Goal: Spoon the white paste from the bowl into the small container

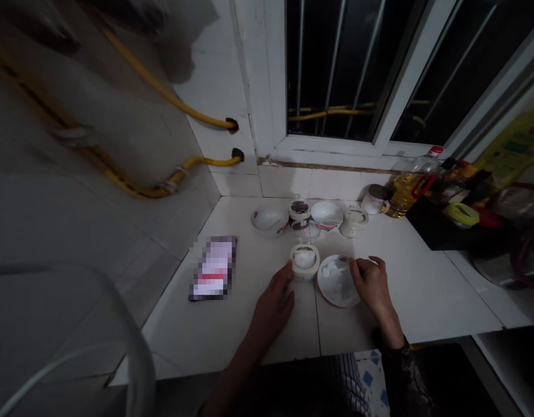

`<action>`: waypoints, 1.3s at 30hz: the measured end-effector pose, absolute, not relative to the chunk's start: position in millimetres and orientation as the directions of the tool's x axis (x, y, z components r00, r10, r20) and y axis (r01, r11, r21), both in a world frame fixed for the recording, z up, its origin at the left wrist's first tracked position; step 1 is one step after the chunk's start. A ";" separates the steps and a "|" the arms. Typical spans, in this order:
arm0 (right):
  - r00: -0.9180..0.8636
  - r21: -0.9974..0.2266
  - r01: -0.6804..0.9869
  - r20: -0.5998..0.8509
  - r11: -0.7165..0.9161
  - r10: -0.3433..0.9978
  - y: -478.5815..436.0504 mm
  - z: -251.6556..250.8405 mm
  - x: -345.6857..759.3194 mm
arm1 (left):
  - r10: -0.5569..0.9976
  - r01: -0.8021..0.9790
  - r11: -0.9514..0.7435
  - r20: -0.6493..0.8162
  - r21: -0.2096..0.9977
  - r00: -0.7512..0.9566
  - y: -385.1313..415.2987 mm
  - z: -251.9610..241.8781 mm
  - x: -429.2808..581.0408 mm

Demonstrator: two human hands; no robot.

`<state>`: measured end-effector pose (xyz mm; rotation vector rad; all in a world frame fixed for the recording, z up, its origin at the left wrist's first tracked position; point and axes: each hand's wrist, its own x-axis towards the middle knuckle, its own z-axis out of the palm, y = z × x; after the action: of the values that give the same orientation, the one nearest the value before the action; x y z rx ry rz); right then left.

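Near the counter's front, a small square white jar (304, 260) shows white contents through its top. My left hand (273, 301) rests at its left side, fingers stretched out with a fingertip against it and the thumb apart. Right of the jar is a white bowl (336, 284) with a pinkish rim and a little pale material inside. The fingers of my right hand (373, 284) are closed on the bowl's right rim. Whether they also pinch something small, I cannot tell.
Behind stand a left bowl (269, 220), a dark-filled jar (299, 208), another bowl (326, 215) and a white jar (355, 221). A phone (214, 267) lies left. Along the right are a mug (375, 200), an oil bottle (408, 188) and a black condiment box (436, 223).
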<state>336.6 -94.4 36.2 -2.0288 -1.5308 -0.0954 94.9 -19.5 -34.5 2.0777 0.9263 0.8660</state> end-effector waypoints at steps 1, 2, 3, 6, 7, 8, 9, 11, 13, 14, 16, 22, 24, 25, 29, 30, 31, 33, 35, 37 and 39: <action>0.347 -0.404 0.897 0.399 -0.177 0.849 -92.4 35.6 334.1 | 0.803 0.339 -0.504 0.286 0.794 0.524 -19.4 -34.8 94.9; 0.354 -0.409 0.894 0.402 -0.180 0.844 -90.8 34.9 331.7 | 0.802 0.340 -0.502 0.282 0.795 0.526 -19.4 -35.0 94.8; 0.358 -0.420 0.890 0.402 -0.178 0.843 -89.6 34.2 329.5 | 0.803 0.340 -0.501 0.280 0.796 0.527 -19.3 -35.3 94.8; 0.364 -0.472 0.869 0.398 -0.152 0.842 -89.4 32.7 325.2 | 0.801 0.337 -0.503 0.282 0.796 0.529 -19.3 -35.3 95.0; 0.368 -0.489 0.860 0.401 -0.144 0.839 -90.4 32.5 324.5 | 0.799 0.335 -0.505 0.284 0.796 0.529 -19.4 -34.9 95.1; 0.373 -0.505 0.853 0.406 -0.135 0.834 -91.8 32.4 324.3 | 0.799 0.333 -0.506 0.286 0.796 0.530 -19.4 -34.4 95.2; 0.378 -0.518 0.846 0.414 -0.128 0.828 -93.3 32.4 324.4 | 0.798 0.331 -0.505 0.286 0.797 0.530 -19.5 -33.7 95.3; 0.393 -0.534 0.837 0.436 -0.118 0.810 -96.8 32.9 325.1 | 0.799 0.330 -0.500 0.279 0.801 0.533 -19.6 -32.4 95.4; 0.406 -0.546 0.830 0.451 -0.113 0.795 -100.1 34.3 326.3 | 0.803 0.335 -0.489 0.265 0.805 0.534 -19.8 -31.6 95.3; 0.410 -0.553 0.826 0.455 -0.110 0.790 -101.6 35.3 327.0 | 0.805 0.339 -0.484 0.259 0.807 0.534 -19.9 -31.6 95.2; 0.420 -0.569 0.816 0.458 -0.104 0.784 -104.2 37.6 328.3 | 0.806 0.338 -0.483 0.259 0.808 0.532 -20.1 -32.3 95.0; 0.469 -0.613 0.782 0.458 -0.114 0.755 -110.5 37.3 334.1 | 0.798 0.340 -0.512 0.289 0.789 0.529 -19.6 -34.3 94.9; 0.481 -0.622 0.775 0.463 -0.114 0.745 -111.7 36.2 335.9 | 0.796 0.343 -0.518 0.294 0.784 0.529 -19.2 -34.5 95.0; 0.486 -0.625 0.773 0.471 -0.110 0.737 -111.7 36.6 336.1 | 0.794 0.341 -0.522 0.299 0.782 0.529 -19.1 -34.8 95.1; 0.484 -0.591 0.803 0.568 -0.079 0.666 -106.2 47.6 329.8 | 0.788 0.322 -0.525 0.309 0.788 0.532 -19.0 -37.5 95.5; 0.466 -0.565 0.823 0.607 -0.062 0.644 -103.5 52.3 326.1 | 0.789 0.317 -0.526 0.313 0.789 0.529 -19.2 -38.1 95.6; 0.438 -0.533 0.845 0.648 -0.041 0.623 -100.4 57.0 321.6 | 0.788 0.313 -0.527 0.317 0.790 0.527 -19.3 -38.3 95.7; 0.362 -0.449 0.894 0.719 -0.001 0.593 -93.6 64.9 310.9 | 0.788 0.313 -0.527 0.316 0.790 0.529 -19.6 -37.5 96.1; 0.253 -0.339 0.940 0.757 0.031 0.603 -87.1 68.2 299.2 | 0.791 0.324 -0.517 0.297 0.792 0.535 -19.7 -35.6 96.6; 0.122 -0.219 0.973 0.746 0.068 0.655 -81.7 66.9 288.4 | 0.794 0.336 -0.508 0.279 0.793 0.541 -19.7 -33.5 97.0; 0.013 -0.123 0.986 0.720 0.110 0.694 -78.5 63.6 281.0 | 0.791 0.335 -0.512 0.283 0.791 0.542 -19.6 -32.4 97.4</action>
<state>281.0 -78.5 63.6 -1.6457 -1.7437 -0.5762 97.4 -19.6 -32.4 2.0881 0.9052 0.8471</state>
